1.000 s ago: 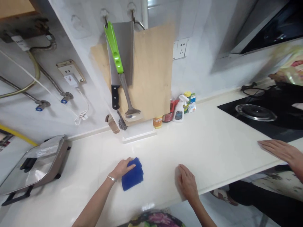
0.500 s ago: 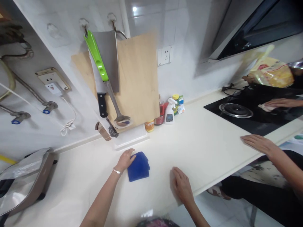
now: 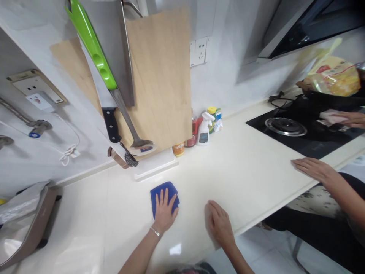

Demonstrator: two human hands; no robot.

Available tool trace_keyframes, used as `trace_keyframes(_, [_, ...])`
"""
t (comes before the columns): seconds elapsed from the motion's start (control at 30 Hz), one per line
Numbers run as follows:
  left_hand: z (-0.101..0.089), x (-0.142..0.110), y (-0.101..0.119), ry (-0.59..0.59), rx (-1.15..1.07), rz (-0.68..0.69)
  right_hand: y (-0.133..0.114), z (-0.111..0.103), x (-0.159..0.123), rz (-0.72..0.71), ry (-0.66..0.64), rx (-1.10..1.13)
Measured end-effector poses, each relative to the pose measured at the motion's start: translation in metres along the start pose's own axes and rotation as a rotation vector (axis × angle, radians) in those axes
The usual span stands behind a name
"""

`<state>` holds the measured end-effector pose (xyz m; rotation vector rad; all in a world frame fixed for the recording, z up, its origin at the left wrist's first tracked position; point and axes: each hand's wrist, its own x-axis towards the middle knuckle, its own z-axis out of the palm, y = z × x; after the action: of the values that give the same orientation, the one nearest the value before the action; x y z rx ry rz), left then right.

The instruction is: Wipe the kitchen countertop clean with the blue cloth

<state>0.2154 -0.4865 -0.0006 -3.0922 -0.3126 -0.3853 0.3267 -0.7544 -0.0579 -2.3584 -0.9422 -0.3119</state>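
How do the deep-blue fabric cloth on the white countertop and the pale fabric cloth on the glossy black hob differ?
Colour: the blue cloth is deep blue; the pale cloth is whitish.
Shape: the blue cloth lies flat; the pale cloth is bunched.
Place: the blue cloth is on the white countertop, the pale cloth on the black hob.
Shared: each has a hand on it.

and the blue cloth (image 3: 159, 186) looked matt! the desk (image 3: 242, 171) gleamed smooth, green plastic handle (image 3: 94, 49) shone glossy, wooden board (image 3: 162, 83) dull, wiry metal scourer (image 3: 131, 159) rough!
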Motion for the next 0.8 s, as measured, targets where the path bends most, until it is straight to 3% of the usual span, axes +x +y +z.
trace_keyframes(0.2, [0.018, 0.052, 0.011, -0.014, -0.046, -0.063, -0.001, 0.002, 0.001, 0.007, -0.005, -0.053])
trace_keyframes(0.5, [0.032, 0.125, 0.013, -0.087, -0.167, 0.068, -0.003, -0.003, 0.004, 0.03, -0.016, -0.054])
trace_keyframes(0.63, [0.037, 0.14, 0.019, -0.077, -0.182, 0.025, -0.005, -0.006, 0.008, 0.027, 0.006, -0.034])
trace_keyframes(0.8, [0.038, 0.135, 0.024, -0.014, -0.156, 0.01, -0.007, -0.008, 0.012, 0.037, 0.05, 0.004])
